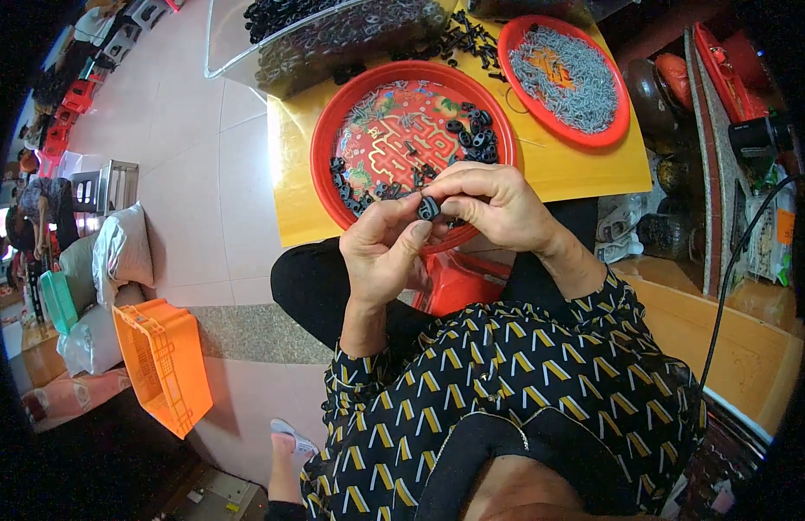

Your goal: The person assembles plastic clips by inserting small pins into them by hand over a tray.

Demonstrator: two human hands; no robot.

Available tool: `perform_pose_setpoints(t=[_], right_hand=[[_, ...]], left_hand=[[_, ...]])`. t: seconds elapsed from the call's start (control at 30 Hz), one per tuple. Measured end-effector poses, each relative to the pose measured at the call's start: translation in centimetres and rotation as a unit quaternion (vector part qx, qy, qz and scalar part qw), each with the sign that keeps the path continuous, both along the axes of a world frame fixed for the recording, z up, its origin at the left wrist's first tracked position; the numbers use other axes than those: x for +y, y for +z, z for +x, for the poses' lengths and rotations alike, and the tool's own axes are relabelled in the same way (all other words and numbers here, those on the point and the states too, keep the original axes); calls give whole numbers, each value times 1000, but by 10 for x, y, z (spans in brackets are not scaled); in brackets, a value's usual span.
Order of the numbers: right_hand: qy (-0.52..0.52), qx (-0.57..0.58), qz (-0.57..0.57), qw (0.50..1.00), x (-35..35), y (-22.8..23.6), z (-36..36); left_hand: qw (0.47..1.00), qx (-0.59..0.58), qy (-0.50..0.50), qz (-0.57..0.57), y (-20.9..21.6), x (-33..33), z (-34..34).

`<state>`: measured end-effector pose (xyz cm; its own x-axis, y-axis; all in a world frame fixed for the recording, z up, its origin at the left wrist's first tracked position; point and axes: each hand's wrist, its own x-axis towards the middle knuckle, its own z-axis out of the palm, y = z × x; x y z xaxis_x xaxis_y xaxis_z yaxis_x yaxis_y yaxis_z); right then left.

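My left hand (387, 246) and my right hand (492, 206) meet in front of me, both pinching one small black plastic part (429, 207) between thumbs and fingertips. They hover over the near rim of a round red tray (326, 143) with a patterned bottom and several loose black parts (474, 136) in it. The tray rests on a low yellow table (294, 208).
A second red tray (612, 130) filled with small grey metal pieces lies at the back right. A clear plastic bin (237, 43) of black parts stands at the back left. An orange crate (164, 365) and filled sacks (120, 252) sit on the floor to my left.
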<state>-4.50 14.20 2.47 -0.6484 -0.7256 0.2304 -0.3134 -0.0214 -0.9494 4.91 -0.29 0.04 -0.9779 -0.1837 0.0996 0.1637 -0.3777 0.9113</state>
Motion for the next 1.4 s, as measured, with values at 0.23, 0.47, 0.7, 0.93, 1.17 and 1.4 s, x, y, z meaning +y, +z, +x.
perform_pose_setpoints(t=[0.23,0.47,0.7,0.93,1.17,1.4], right_hand=[[-3,2,-4,1000,-1,1,-1],[-9,59,-3,998,3,-2,-2],[-14,44,-9,999,4,-2,-2],[1,45,-13,999,7,-3,-7],[-9,34,-9,999,3,-6,-6],[7,1,-11,1000,6,-7,-12]], left_hand=[[995,4,47,-90,2,0,-2],[986,-3,84,-144,1,4,-3],[986,30,96,-133,-6,7,-6],[999,3,40,5,-1,12,-6],[995,26,87,-36,-12,14,-5],[999,20,40,-1,-7,10,-8]])
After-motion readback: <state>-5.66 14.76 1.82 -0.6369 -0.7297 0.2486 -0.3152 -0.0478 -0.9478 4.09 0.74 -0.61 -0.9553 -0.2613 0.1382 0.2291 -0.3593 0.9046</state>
